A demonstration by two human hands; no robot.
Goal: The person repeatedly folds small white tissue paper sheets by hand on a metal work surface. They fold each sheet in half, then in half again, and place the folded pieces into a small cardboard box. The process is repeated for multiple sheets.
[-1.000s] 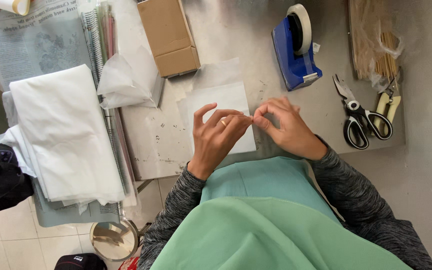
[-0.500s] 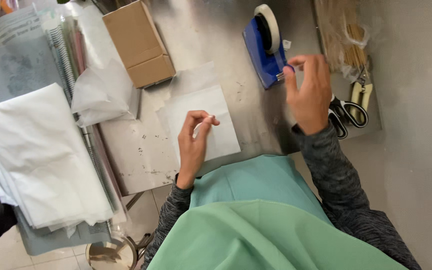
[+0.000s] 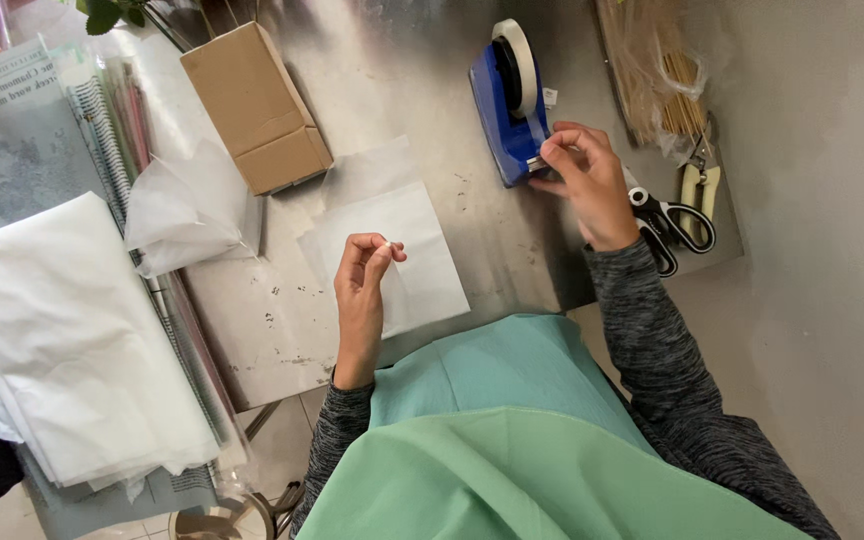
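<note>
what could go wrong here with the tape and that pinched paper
1. The right hand is at the cutter end of the blue tape dispenser; its fingers could catch the blade or the tape could stick to itself.
2. The left hand pinches a small white bit one-handed above the white sheet; that grip may slip.
3. The scissors lie right beside the right wrist and could be knocked off the table edge.

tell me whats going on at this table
A person works at a metal table. The right hand is at the blue tape dispenser, fingers on the tape end. The left hand pinches a small white piece over a square white paper sheet. A brown cardboard box, black-handled scissors and a stack of white sheets lie around.
</note>
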